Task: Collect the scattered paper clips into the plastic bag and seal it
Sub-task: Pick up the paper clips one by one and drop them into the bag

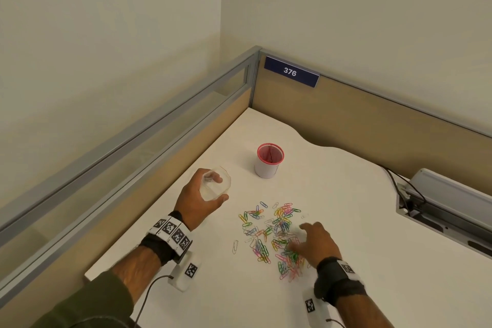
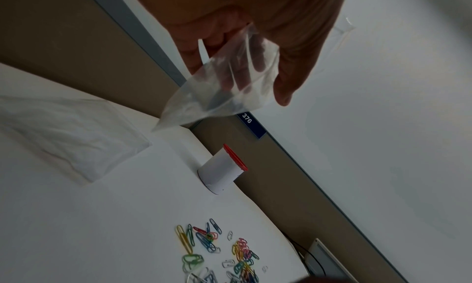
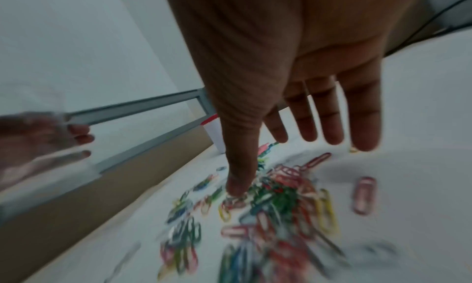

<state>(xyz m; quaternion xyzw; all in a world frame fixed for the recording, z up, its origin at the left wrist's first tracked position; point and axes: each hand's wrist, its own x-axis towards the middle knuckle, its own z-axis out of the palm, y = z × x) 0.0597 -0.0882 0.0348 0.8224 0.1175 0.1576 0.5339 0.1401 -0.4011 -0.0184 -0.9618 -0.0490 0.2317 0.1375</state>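
Several coloured paper clips (image 1: 277,237) lie scattered on the white table (image 1: 346,194), also seen in the left wrist view as paper clips (image 2: 217,247) and blurred in the right wrist view as paper clips (image 3: 275,206). My left hand (image 1: 198,201) holds a small clear plastic bag (image 1: 215,185) above the table, left of the clips; its fingers curl round the bag (image 2: 219,81). My right hand (image 1: 315,241) hovers over the pile with fingers spread and straight, its thumb (image 3: 237,166) touching the clips.
A white cup with a red rim (image 1: 269,160) stands behind the clips. A second clear bag (image 2: 69,134) lies flat on the table. Partition walls (image 1: 372,125) close the far and left sides. A cable tray with wires (image 1: 442,202) sits at the right.
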